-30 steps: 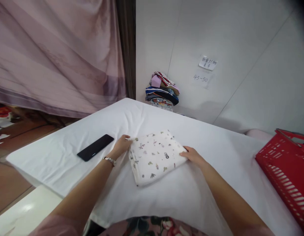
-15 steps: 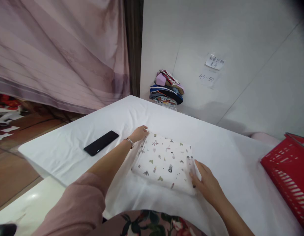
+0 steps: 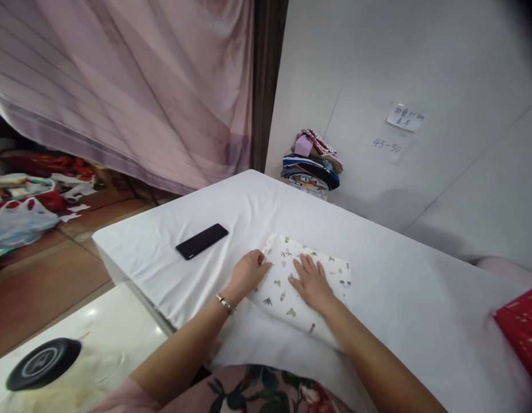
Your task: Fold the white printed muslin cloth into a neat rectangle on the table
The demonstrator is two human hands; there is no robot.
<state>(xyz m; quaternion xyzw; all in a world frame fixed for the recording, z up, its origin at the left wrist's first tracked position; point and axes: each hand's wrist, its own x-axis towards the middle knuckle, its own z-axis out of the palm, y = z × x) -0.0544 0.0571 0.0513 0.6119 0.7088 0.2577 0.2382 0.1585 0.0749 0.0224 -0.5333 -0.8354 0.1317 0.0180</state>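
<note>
A folded white cloth (image 3: 291, 311) printed with small plants and figures lies on the white-covered table (image 3: 395, 298) in front of me. My left hand (image 3: 247, 272), a bracelet at its wrist, pinches the cloth's left edge between thumb and curled fingers. On top of the cloth rests my right hand (image 3: 312, 282), flat with its fingers spread, pressing near the middle. Part of the print is hidden under that hand.
A black phone (image 3: 202, 241) lies left of the cloth. Folded clothes (image 3: 313, 163) are stacked behind the table by the wall. A red basket (image 3: 521, 327) stands at the right. A round black object (image 3: 44, 363) sits on a lower surface at front left.
My right hand has moved from the cloth's right edge to flat on its middle. The left hand has come down its left edge and now pinches it. The view has shifted left.
</note>
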